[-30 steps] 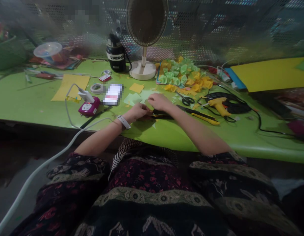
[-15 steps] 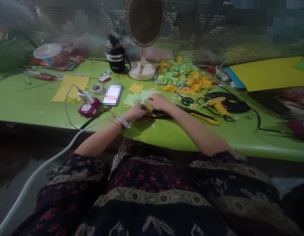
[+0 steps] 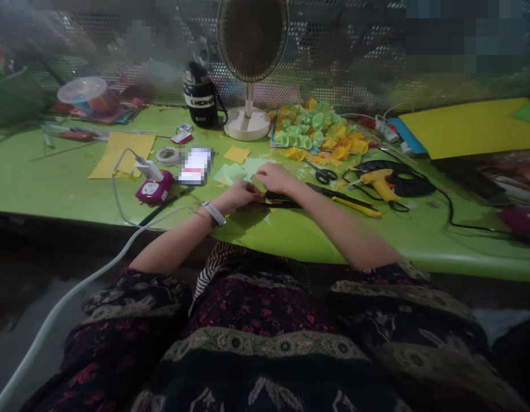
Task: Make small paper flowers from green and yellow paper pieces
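Near the table's front edge my left hand (image 3: 238, 195), with a pale watch band (image 3: 215, 213) on the wrist, has its fingers pinched together. A small orange bit shows at its fingertips, too small to name. My right hand (image 3: 273, 176) is closed just beyond it, fingers curled down and close to the left fingertips. What the right fingers hold, if anything, is hidden. Pale green paper pieces (image 3: 230, 174) lie behind the hands, with a yellow paper square (image 3: 236, 154) farther back. Dark tools lie under my right forearm, among them a yellow-and-black cutter (image 3: 357, 205).
Black scissors (image 3: 325, 173) and a yellow glue gun (image 3: 382, 184) lie to the right. A heap of folded green and yellow paper (image 3: 320, 129) sits behind. A phone (image 3: 196, 166), tape roll (image 3: 167, 155), purple socket block (image 3: 155, 187), bottle (image 3: 200, 100) and fan (image 3: 247, 123) stand around.
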`<state>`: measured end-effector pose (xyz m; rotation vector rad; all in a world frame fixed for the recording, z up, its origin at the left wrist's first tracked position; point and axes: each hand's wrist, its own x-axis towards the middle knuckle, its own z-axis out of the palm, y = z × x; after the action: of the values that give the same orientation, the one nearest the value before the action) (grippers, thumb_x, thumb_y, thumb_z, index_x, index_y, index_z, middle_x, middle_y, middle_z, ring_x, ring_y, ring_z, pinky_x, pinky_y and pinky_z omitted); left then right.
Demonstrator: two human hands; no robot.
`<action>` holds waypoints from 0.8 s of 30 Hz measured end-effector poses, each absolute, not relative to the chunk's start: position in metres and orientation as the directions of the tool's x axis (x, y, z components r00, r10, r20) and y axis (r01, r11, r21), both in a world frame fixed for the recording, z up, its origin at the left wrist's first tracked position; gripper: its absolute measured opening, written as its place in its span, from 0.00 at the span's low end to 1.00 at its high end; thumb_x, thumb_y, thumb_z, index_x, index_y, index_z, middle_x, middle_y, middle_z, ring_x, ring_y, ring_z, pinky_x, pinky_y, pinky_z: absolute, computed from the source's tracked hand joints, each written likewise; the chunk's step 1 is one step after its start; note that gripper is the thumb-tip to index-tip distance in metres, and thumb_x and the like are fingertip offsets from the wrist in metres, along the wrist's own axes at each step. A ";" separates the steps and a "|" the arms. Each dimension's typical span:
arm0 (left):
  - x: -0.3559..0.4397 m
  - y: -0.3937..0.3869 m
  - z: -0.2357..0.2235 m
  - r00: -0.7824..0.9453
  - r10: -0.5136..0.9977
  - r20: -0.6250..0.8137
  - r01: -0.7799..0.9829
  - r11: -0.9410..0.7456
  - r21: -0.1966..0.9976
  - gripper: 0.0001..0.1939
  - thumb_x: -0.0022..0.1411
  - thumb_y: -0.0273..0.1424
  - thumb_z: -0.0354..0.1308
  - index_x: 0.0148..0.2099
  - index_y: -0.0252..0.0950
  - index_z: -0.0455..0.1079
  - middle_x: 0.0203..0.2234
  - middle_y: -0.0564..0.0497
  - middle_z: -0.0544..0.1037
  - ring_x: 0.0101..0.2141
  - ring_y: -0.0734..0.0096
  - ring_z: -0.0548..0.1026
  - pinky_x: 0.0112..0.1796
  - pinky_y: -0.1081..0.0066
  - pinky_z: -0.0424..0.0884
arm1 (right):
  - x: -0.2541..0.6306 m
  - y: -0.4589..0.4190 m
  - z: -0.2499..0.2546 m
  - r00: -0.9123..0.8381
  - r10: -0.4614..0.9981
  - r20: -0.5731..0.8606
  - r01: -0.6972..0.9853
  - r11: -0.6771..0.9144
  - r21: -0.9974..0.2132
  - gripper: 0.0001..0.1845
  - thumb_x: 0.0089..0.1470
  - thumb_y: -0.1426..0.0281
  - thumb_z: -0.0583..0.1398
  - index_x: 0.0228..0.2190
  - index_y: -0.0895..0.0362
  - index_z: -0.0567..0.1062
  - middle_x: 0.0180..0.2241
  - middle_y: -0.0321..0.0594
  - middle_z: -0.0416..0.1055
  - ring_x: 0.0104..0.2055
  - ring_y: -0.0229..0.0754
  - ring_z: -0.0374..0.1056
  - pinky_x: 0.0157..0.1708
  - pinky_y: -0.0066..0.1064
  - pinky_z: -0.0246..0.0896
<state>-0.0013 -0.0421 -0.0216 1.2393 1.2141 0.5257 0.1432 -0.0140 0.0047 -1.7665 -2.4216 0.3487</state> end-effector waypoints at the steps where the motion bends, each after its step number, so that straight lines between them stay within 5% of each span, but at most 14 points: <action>1: -0.001 -0.042 -0.021 0.339 0.848 -0.406 0.286 0.318 0.904 0.12 0.57 0.25 0.69 0.28 0.31 0.67 0.20 0.50 0.75 0.21 0.78 0.72 0.29 0.73 0.68 | 0.143 -0.014 0.005 -0.308 0.951 -0.036 0.922 0.289 -0.257 0.17 0.59 0.70 0.52 0.38 0.58 0.81 0.43 0.47 0.78 0.38 0.44 0.67 0.35 0.32 0.54; 12: -0.001 -0.044 -0.019 0.335 0.852 -0.404 0.302 0.309 0.902 0.11 0.58 0.24 0.66 0.29 0.32 0.67 0.20 0.50 0.75 0.21 0.76 0.72 0.26 0.71 0.67 | 0.142 -0.016 0.005 -0.317 0.947 -0.047 0.927 0.299 -0.228 0.17 0.60 0.70 0.52 0.38 0.61 0.80 0.43 0.49 0.77 0.37 0.41 0.65 0.32 0.31 0.47; 24: -0.009 -0.036 -0.026 0.389 0.856 -0.341 0.364 0.198 0.910 0.06 0.57 0.26 0.66 0.31 0.32 0.71 0.22 0.47 0.77 0.24 0.72 0.74 0.30 0.68 0.70 | 0.143 -0.010 -0.010 -0.345 0.938 0.008 0.923 0.341 -0.180 0.20 0.63 0.71 0.48 0.39 0.62 0.79 0.45 0.53 0.75 0.44 0.46 0.68 0.40 0.33 0.55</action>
<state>-0.0087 -0.0363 -0.0259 1.3946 1.1933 0.4941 0.1426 -0.0097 -0.0099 -1.7292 -2.4805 0.2178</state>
